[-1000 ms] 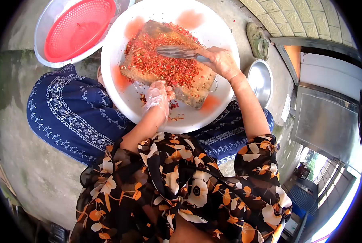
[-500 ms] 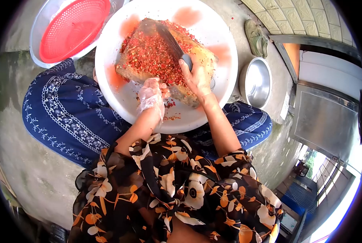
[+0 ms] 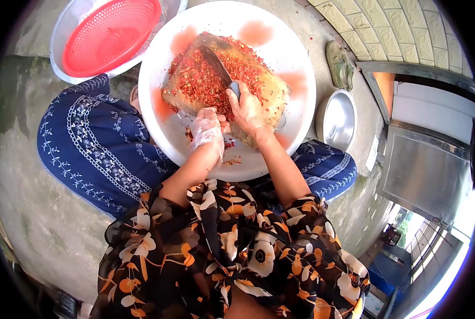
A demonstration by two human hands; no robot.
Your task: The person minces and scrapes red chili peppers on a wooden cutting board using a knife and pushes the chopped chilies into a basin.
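Note:
A wooden cutting board (image 3: 269, 94) lies in a large white basin (image 3: 290, 50) on my lap, covered with chopped red chili (image 3: 205, 82). My right hand (image 3: 248, 111) grips the handle of a cleaver (image 3: 216, 64), whose blade points away from me across the chili. My left hand (image 3: 208, 130), in a clear plastic glove, rests at the board's near edge beside the right hand, touching the chili pieces there.
A red colander (image 3: 110, 34) sits in a metal basin (image 3: 65, 66) at the upper left. A smaller metal bowl (image 3: 336, 119) stands on the concrete at the right, with a shoe (image 3: 339, 64) beyond it. Blue patterned trousers (image 3: 99, 143) cover my knees.
The cleaver turned from lying crosswise over the chili to pointing away from me. My right hand drew in from the board's right side to just beside my left hand.

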